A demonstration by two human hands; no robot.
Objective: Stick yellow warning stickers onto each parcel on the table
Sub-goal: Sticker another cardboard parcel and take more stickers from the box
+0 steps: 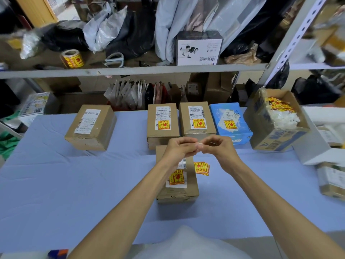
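Blurred white material (186,243) is bulging at the bottom edge, and two bare forearms are reaching out over it across the smooth blue cloth (74,184) that is covering the table. Above the near parcel (177,193), the left hand (179,147) and right hand (219,146) are meeting fingertip to fingertip, both pinching a small pale scrap (200,145) too tiny to identify. That rectangular brown cardboard box is already wearing a yellow warning sticker (176,178) on its white label, and the left wrist is hiding the label's upper part. Just beside it on the right, a few loose stickers (201,168) are lying fanned on the cloth. Along the far edge four parcels are sitting in a row. A taped cardboard box (91,126) is standing apart at the left, showing only a white shipping label. A middle box (162,122), its neighbour box (197,120) and a crinkly blue plastic packet (230,122) are crowding together, each carrying a yellow sticker. At the right an open carton (270,135) is holding yellow stickers and crumpled white scraps. Behind, a grey metal shelf (130,71) is carrying a sticker roll (71,58), grey-handled scissors (113,59) and a white printed box (198,49) among soft mailing bags.
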